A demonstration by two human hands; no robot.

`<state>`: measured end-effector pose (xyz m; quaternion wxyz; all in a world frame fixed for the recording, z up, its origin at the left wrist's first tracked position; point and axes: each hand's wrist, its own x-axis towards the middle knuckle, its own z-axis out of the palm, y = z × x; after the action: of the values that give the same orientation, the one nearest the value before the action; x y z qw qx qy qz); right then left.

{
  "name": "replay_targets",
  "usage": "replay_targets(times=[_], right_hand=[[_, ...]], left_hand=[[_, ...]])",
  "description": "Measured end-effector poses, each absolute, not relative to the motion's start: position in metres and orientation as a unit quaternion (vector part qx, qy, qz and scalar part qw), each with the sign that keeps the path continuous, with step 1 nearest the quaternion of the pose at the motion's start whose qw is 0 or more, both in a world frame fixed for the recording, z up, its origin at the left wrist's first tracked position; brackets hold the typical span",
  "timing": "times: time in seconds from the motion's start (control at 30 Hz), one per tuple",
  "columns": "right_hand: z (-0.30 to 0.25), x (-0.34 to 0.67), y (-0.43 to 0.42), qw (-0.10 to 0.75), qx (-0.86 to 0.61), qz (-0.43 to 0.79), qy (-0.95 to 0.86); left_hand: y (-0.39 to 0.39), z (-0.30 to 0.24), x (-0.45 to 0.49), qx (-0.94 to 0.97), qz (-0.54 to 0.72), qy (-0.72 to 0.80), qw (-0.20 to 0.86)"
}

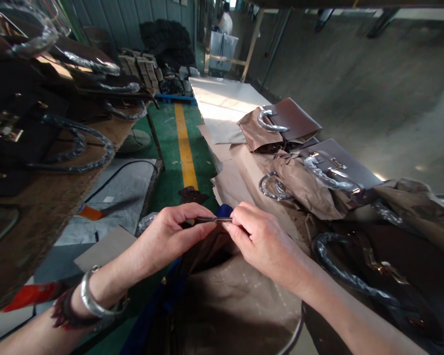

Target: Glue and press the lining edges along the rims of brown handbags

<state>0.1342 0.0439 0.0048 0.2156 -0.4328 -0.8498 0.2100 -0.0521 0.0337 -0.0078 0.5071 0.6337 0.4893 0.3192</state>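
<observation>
handbags crowding right, green aisle open

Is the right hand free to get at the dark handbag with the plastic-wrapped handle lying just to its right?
Probably, but not at once: the right hand and left hand both pinch a thin dark strip. Nothing lies between it and the dark handbag.

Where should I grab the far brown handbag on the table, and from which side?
Take the far brown handbag by its plastic-wrapped handle. The bag lies on its side with the loop arching free toward the aisle, so come from that side and hook the arch; the smooth panel likely offers no hold.
</observation>
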Motion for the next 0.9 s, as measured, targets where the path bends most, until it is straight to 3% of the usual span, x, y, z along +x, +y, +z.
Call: replay_targets(times=[0.23,0.57,0.9], right_hand=[[0.005,0.137,0.045,0.196,-0.436,0.206,-0.854],[0.003,0.162,0.026,0.233,-0.428,0.168,-0.857],[0.001,0.170,0.020,0.194,-0.514,0.131,-0.825]], left_hand=[[0.045,-0.011,-0.043,0.698,0.303,0.475,0.442],[0.052,-0.017,-0.036,0.672,0.326,0.469,0.471],[0.050,-0.011,-0.037,0.670,0.313,0.511,0.438]])
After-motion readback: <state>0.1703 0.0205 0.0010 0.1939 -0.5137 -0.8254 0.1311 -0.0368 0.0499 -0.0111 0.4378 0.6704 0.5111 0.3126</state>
